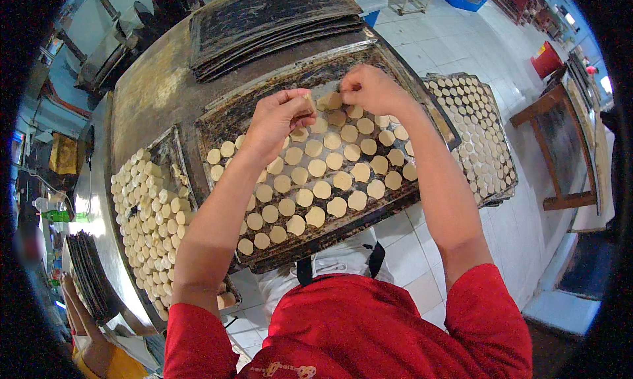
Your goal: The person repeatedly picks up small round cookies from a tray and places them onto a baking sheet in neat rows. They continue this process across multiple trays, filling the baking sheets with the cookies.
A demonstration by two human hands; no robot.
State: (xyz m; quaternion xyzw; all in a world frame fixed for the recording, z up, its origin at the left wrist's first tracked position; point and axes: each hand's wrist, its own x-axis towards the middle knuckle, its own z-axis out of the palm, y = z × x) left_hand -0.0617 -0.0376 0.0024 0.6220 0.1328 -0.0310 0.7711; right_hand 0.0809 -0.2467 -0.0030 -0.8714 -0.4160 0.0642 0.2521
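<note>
My left hand [280, 115] is closed round a pale piece of dough [308, 102] over the far part of a dark, worn baking tray [221, 125]. To its right, my right hand [374, 91] has its fingers pinched together. A small dark bit and a greyish patch show at those fingertips, too unclear to name. Between the two hands a pale dough disc [330, 101] appears tilted, and I cannot tell whether it is touched. Rows of flat round dough discs [315, 216] cover the near part of the tray, my forearms hiding some of them.
Many short dough cylinders [148, 207] crowd a board at the left. Dark trays [270, 23] are stacked at the back of the table. Another tray stack with discs [471, 135] stands right. Beyond are a wooden frame [554, 148] and red bucket [546, 60]. Another person's arm [82, 306] shows lower left.
</note>
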